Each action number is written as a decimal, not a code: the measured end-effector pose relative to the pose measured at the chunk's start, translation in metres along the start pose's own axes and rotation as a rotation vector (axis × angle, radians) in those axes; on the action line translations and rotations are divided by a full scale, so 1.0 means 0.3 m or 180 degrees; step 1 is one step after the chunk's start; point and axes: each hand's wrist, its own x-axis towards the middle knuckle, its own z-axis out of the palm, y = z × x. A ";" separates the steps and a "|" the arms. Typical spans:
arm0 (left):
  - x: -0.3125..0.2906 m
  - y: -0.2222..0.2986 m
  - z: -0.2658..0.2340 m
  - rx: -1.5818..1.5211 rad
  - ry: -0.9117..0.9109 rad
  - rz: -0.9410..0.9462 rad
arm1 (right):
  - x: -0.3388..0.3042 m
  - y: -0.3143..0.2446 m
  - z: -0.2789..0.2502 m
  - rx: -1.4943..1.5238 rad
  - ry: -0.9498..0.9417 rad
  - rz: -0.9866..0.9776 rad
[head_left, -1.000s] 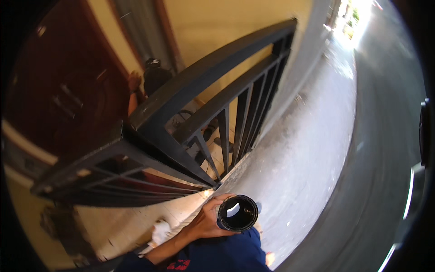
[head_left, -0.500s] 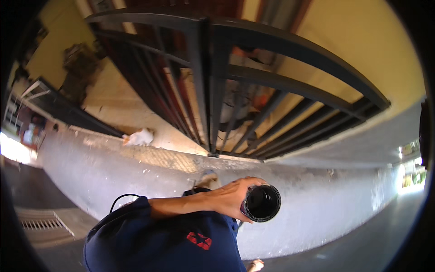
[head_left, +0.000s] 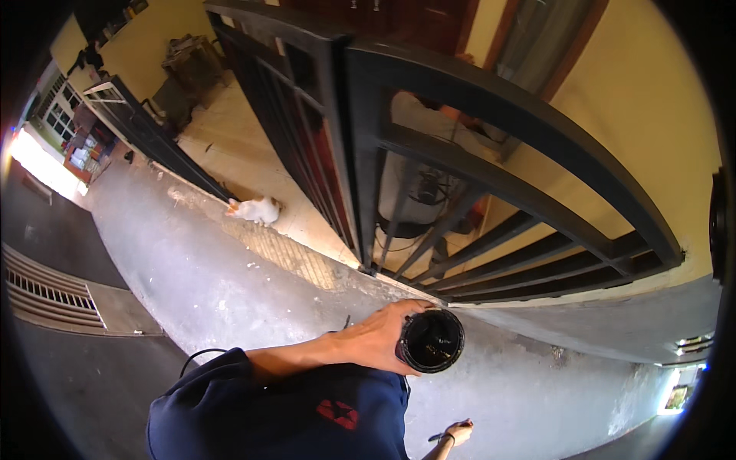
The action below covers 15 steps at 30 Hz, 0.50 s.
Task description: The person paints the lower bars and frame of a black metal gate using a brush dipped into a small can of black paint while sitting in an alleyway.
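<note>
My left hand is wrapped around the side of a dark cylindrical can, held in front of my chest. Its round black mouth faces up, and shiny dark contents show inside; what they are I cannot tell. Lower and to the right, my right hand hangs away from my body, with a dark band on the wrist. Its fingers look curled together, and whatever they may hold is too small to make out. Beyond the can stands a black metal gate with slanting bars.
A white and orange cat sits at the edge of the tiled porch. Another dark gate panel lies to the left. Grey concrete runs along the front, with a drain grate at lower left. A yellow wall rises behind the gate.
The view has shifted, so the gate looks nearer and the cat sits further right. My right hand has come further into view. My left hand still grips the can.
</note>
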 end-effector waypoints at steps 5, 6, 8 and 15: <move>0.110 0.003 0.064 -0.0064 0.0214 0.0081 | 0.066 0.139 0.062 -0.0284 -0.0186 0.0005; 0.110 0.017 0.068 0.0026 0.0315 -0.0057 | 0.077 0.166 0.081 -0.0405 -0.0233 -0.0106; 0.085 0.076 0.074 0.0257 0.0500 -0.0322 | 0.073 0.133 0.052 -0.0572 -0.0399 -0.0161; -0.042 0.034 0.231 0.0373 0.1649 -0.0079 | 0.246 0.042 0.019 -0.0770 -0.0167 -0.0961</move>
